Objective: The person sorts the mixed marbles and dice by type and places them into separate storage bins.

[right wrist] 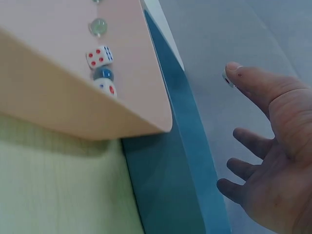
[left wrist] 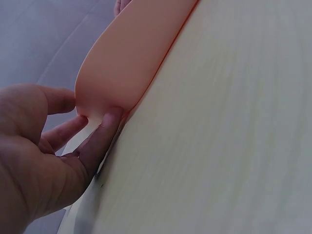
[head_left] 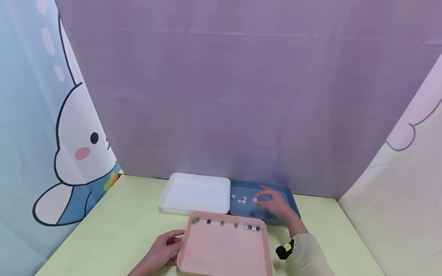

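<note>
My right hand is over the blue tray and pinches a white die at the tip of the thumb, the other fingers spread. Several more white dice lie in that tray, left of the hand. In front stands a pink tray, whose left side my left hand grips. In the left wrist view, thumb and fingers meet its corner. Along the pink tray's far wall sit green beads, a dark blue bead and, at the right end, dice beside blue beads.
A white tray stands to the left of the blue one, behind the pink tray. All three are on a pale yellow-green table. A purple cloth hangs behind the table, with printed curtains at the sides.
</note>
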### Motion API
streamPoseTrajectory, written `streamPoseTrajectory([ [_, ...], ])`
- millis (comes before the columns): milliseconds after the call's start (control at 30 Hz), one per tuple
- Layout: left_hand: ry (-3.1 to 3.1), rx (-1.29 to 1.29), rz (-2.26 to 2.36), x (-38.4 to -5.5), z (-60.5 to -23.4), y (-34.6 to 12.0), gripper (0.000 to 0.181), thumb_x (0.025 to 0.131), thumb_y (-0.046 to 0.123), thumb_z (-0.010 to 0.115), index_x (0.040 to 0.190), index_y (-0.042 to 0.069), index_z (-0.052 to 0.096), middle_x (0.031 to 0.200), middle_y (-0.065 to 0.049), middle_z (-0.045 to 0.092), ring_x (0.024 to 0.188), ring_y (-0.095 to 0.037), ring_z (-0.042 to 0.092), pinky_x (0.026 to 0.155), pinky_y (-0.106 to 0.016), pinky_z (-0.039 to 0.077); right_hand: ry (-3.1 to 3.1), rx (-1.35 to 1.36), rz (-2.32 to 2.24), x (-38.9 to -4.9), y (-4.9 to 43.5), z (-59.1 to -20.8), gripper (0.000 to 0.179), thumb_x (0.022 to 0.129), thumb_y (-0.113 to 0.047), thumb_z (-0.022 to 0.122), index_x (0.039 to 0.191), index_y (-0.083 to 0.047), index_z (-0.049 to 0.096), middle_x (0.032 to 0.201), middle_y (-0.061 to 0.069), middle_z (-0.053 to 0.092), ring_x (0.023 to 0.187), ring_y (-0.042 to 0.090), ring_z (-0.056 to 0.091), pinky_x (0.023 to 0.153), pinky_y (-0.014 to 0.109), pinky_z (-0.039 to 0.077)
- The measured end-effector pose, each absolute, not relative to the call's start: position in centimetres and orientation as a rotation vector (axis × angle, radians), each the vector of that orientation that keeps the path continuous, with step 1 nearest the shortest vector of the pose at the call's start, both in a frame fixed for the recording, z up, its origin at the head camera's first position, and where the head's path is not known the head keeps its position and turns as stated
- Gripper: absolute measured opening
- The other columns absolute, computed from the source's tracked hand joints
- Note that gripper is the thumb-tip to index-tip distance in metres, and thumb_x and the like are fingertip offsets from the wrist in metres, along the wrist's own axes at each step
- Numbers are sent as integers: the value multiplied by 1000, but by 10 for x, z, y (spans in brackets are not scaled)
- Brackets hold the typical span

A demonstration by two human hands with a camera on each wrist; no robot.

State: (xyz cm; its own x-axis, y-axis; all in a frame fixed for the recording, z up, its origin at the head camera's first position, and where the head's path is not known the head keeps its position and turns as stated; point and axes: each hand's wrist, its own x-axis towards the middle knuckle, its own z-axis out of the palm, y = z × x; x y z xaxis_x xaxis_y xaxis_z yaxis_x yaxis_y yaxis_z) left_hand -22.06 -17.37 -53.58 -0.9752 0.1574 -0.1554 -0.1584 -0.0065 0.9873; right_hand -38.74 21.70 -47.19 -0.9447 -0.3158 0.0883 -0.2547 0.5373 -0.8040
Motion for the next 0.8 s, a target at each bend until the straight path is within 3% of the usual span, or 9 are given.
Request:
streamPoseTrajectory([
  [433,2034,36,2088,-220,-535,-175,46,96,10,61,135,-9,46,104,-17,59,88,-24,61,68,-44,58,2692,-426,-1408,-400,237,-476,24,84,-25,78,102,-9,74,152,20,33,140,45,19,101,63,34],
  [800,2053,-9,2092,-219,-538,-175,45,96,11,61,135,-6,49,104,-16,59,88,-24,61,68,-44,58,2715,-407,-1366,-406,240,-474,19,84,-23,78,99,-11,74,151,21,33,139,45,21,101,63,33],
])
